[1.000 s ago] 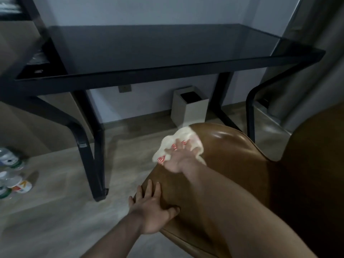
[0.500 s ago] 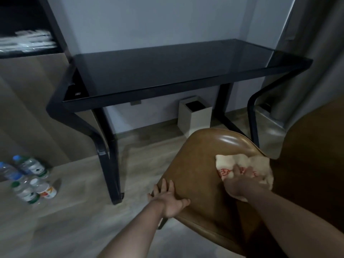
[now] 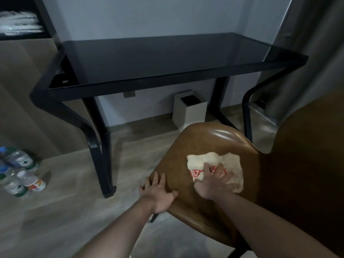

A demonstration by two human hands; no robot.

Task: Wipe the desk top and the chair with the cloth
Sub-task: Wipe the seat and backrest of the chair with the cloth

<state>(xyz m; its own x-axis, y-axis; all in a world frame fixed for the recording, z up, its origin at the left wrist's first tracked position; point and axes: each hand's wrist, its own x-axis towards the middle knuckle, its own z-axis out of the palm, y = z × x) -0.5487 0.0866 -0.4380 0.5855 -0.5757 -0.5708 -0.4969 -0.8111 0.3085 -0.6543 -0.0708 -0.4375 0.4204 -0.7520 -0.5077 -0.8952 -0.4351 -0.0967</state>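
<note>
A brown leather chair [image 3: 204,144] stands in front of me, its seat glossy and its backrest rising dark at the right. On the seat lies a cream cloth [image 3: 229,161] with red print. My right hand [image 3: 212,183] presses flat on the cloth with fingers spread. My left hand [image 3: 158,192] rests on the seat's left edge, fingers straight, thumb on the seat surface. Beyond the chair stands the black desk [image 3: 167,58] with a dark glass top that has nothing on it.
A white square bin [image 3: 189,112] sits under the desk by the wall. Several plastic bottles [image 3: 16,170] lie on the wooden floor at the left. A grey curtain [image 3: 312,53] hangs at the right, and a dark shelf [image 3: 20,23] is at the upper left.
My right hand slid the cloth from the seat's front left corner across to the right, then back toward the seat's middle. My left hand stayed on the seat edge.
</note>
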